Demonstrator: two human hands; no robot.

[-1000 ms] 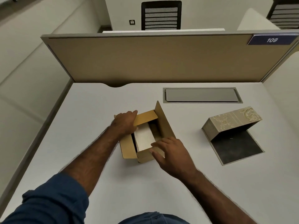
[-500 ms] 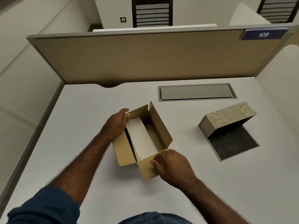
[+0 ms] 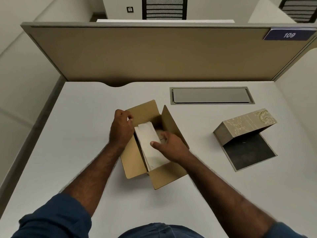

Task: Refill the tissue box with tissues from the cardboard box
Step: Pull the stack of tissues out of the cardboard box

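Observation:
A brown cardboard box (image 3: 169, 176) stands in the middle of the white desk with all its flaps open. A stack of white tissues (image 3: 147, 136) stands inside it, leaning to the left. My left hand (image 3: 121, 128) rests on the box's far left corner, fingers curled by the far flap. My right hand (image 3: 169, 146) is inside the box, thumb on the face of the tissue stack and fingers behind it. The patterned beige tissue box (image 3: 245, 125) lies open to the right, its cover tilted up over a dark base (image 3: 248, 152).
A grey cable hatch (image 3: 211, 97) is set into the desk behind the boxes. A tan partition (image 3: 154, 54) closes the far side, with a blue "109" label (image 3: 289, 34) at its right. Side panels flank the desk (image 3: 68, 134).
My right hand let go of the near flap and moved up into the box onto the tissues. The near and far flaps now lie folded outward. My left hand shifted to the far left corner.

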